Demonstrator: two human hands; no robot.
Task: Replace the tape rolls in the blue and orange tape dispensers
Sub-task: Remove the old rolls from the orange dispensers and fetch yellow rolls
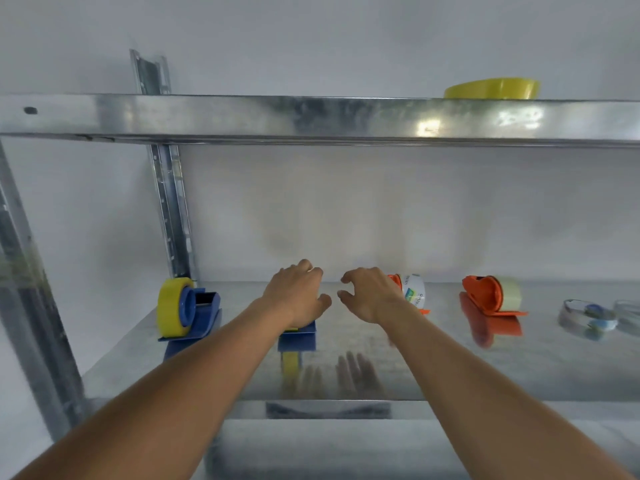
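On the shiny metal shelf [450,368], the left hand [294,294] covers a blue plastic tape dispenser [300,336]; whether it grips is unclear. The right hand [370,294] hovers, fingers spread.

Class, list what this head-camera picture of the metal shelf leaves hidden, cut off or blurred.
- Second blue dispenser: mostly hidden by the left hand; whether it is gripped is unclear.
- Orange dispenser behind the right hand: partly hidden.
- Yellow roll on the upper shelf: base hidden by the shelf edge.
- Clear items at right: blurred, cut off.
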